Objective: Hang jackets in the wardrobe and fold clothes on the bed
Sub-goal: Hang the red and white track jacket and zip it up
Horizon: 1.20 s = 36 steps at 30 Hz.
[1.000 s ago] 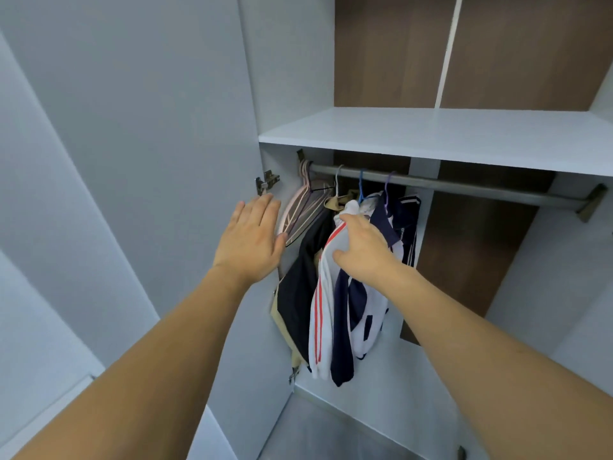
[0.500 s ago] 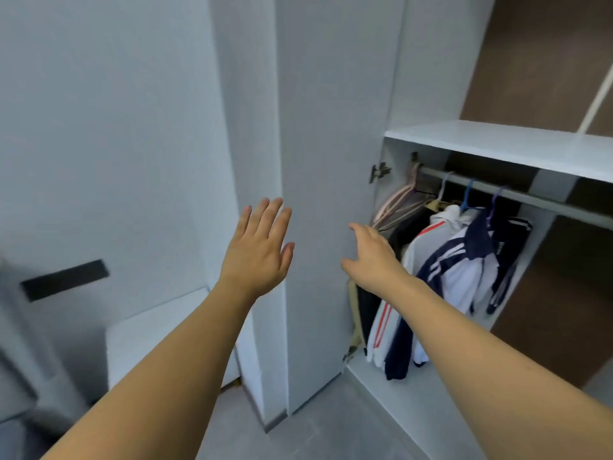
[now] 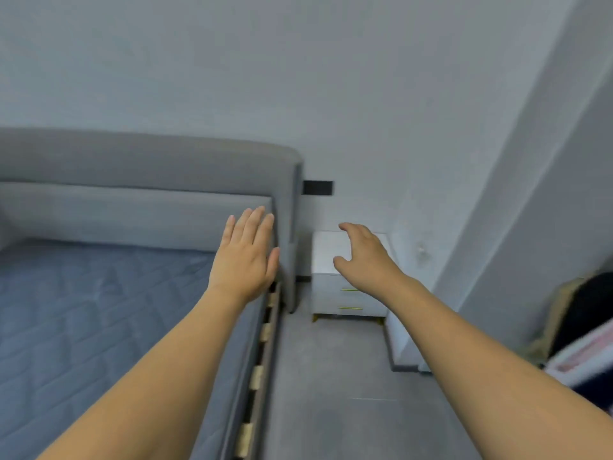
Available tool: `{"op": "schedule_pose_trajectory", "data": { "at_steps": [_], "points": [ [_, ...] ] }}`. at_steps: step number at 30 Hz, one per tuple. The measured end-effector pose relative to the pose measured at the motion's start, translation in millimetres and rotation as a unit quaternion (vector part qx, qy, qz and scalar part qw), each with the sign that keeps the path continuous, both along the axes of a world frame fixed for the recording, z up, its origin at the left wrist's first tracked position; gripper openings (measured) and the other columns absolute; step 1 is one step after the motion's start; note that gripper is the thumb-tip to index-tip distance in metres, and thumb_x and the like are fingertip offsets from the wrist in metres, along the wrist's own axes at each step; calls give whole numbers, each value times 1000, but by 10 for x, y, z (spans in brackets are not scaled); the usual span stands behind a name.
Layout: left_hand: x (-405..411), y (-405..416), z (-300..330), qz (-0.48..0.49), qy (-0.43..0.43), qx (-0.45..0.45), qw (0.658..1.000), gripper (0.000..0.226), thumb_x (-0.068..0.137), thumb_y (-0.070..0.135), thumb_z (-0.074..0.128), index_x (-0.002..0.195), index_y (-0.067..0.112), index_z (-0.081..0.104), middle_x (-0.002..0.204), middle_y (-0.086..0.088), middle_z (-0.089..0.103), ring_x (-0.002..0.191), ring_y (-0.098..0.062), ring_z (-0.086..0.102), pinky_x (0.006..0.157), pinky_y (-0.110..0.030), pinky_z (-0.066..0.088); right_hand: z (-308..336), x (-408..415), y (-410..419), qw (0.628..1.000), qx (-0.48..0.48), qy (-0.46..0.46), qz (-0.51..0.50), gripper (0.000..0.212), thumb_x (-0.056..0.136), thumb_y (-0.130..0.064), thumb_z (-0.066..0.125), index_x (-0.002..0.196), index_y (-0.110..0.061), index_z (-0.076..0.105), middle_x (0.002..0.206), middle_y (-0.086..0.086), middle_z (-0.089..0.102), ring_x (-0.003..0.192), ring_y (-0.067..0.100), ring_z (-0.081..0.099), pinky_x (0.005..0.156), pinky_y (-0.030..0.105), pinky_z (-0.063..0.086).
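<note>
Head view. Clothes (image 3: 583, 330): lower right edge, cut off, blurred; dark, tan, pink-white fabric. No legible writing. Bed (image 3: 99, 310): left, quilted blue mattress, grey padded headboard, wooden slats. Nightstand (image 3: 335, 290): centre, white, boxy. Left hand (image 3: 245, 260): fingers straight, together, empty. Right hand (image 3: 365, 257): fingers loosely spread, empty.

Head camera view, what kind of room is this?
Most likely a bedroom: a bed with a padded grey headboard, a small white nightstand with drawers beside it, and hanging clothes at the right edge.
</note>
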<state>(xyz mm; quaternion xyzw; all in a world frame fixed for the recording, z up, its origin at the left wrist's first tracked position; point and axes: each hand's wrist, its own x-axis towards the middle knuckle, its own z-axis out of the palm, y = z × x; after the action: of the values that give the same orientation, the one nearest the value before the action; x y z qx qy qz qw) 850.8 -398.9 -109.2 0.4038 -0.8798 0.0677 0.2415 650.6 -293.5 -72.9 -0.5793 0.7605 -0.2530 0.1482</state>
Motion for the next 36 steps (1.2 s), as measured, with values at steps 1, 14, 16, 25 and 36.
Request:
{"op": "schedule_pose_trajectory", "data": {
  "at_steps": [1,14,16,25,36],
  "points": [
    [305,-1,-37,30,5,3,1000,57,97,31,48,146,3,38,154,-14,32,144,-33,27,121,-50,12,-32,252,-109,1000,1,0,26,64,92,-19,53,151,-15,27,155,3,28,143,23,26,117,35,24],
    [4093,1266,-768,385,18,72,920,58,96,27,55,145,2,39,154,-16,32,142,-34,30,120,-52,14,-784,4009,-536,921,76,13,381,62,93,-19,54,150,-12,30,155,6,29,143,25,27,117,36,23],
    [4659,1561,-904,430,22,85,898,59,96,28,53,146,2,37,155,-16,31,144,-33,28,120,-51,12,-897,4663,-412,902,88,13,422,61,94,-18,53,150,-13,29,155,5,28,143,24,26,117,35,23],
    [6875,3092,-1946,620,55,157,767,63,92,27,58,146,2,38,154,-18,32,143,-33,28,118,-52,15,-1843,7350,470,803,150,26,576,57,94,-17,52,148,-12,33,153,5,31,141,23,30,115,35,26],
    [8039,4719,-4458,809,198,362,418,75,83,21,54,151,22,24,161,-11,8,147,-33,9,113,-63,17,-4088,9065,1564,705,280,57,649,56,95,-15,50,148,-13,33,154,3,29,139,20,31,109,30,30]
  ]
}}
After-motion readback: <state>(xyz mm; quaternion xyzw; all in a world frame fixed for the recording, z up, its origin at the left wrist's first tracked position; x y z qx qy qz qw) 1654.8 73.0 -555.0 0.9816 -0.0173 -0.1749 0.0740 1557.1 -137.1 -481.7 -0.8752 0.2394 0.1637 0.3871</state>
